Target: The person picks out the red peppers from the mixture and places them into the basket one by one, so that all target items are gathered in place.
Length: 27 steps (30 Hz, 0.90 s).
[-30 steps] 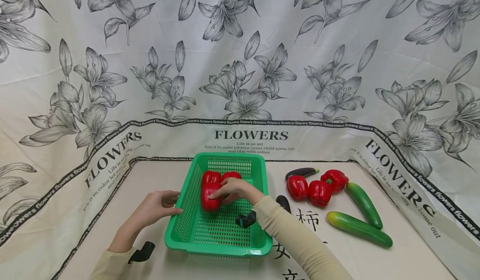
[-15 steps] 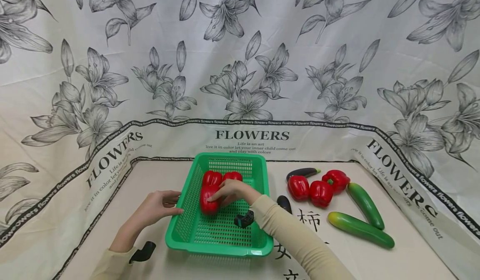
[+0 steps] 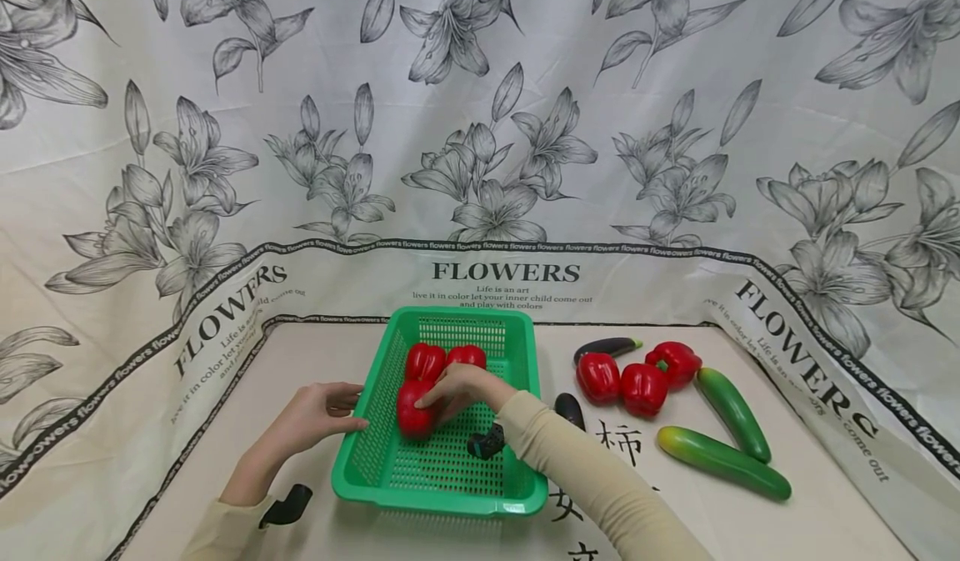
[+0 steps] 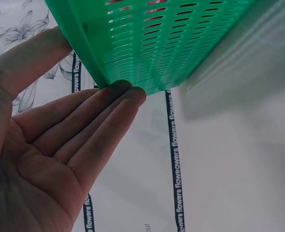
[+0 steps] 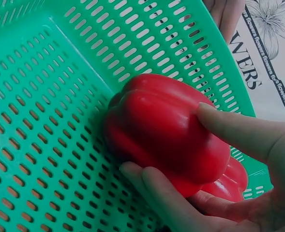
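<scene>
In the head view my right hand grips a glossy red bell pepper inside a green plastic basket. The right wrist view shows the thumb on one side of the pepper and fingers along its other side. Two more red bell peppers sit towards the basket's far end, one partly covered by the right hand. On the basket's left side my left hand holds the rim, thumb over the edge and fingers at the outside; the left wrist view shows these fingers nearly straight.
Right of the basket lie several red bell peppers, a dark eggplant and two green cucumbers. Another dark eggplant is partly hidden by the right sleeve. A flower-printed cloth rises behind the table.
My right hand has shifted the gripped bell pepper slightly nearer and left, tilting it and parting it from the pepper behind. My left hand keeps its place on the basket rim.
</scene>
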### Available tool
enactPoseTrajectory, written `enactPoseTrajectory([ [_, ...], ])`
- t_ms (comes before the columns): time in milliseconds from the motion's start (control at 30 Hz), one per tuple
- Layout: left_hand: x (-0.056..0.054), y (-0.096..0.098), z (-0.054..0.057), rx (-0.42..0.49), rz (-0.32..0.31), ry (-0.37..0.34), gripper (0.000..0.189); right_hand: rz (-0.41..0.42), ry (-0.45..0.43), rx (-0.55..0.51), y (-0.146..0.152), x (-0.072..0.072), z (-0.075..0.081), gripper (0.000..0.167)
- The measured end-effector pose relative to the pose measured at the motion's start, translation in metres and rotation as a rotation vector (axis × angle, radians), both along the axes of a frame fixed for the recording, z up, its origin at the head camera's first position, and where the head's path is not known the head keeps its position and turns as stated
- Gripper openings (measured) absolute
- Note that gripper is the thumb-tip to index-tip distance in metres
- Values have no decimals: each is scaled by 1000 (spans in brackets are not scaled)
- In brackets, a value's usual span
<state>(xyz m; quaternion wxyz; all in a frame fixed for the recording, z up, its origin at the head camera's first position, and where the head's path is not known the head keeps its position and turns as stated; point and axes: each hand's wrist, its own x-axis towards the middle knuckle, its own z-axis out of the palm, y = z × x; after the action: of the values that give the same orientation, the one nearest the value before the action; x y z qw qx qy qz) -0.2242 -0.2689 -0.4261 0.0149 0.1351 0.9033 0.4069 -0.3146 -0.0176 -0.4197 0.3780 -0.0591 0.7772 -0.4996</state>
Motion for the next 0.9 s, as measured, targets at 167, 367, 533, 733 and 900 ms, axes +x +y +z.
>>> enactPoseTrajectory([
  [167, 0, 1, 1, -4, 7, 1, 59, 21, 9, -7, -1, -1, -2, 34],
  [367, 1, 2, 0, -7, 38, -7, 60, 42, 55, 13, 0, 1, 1, 22],
  [533, 1, 2, 1, 4, 36, -16, 60, 49, 71, 10, 0, 2, 0, 19],
  [733, 1, 0, 0, 4, 17, -9, 61, 48, 79, 9, -1, 1, -2, 19],
  [900, 0, 0, -1, -16, 18, 5, 61, 42, 78, 1, 0, 1, -3, 21],
])
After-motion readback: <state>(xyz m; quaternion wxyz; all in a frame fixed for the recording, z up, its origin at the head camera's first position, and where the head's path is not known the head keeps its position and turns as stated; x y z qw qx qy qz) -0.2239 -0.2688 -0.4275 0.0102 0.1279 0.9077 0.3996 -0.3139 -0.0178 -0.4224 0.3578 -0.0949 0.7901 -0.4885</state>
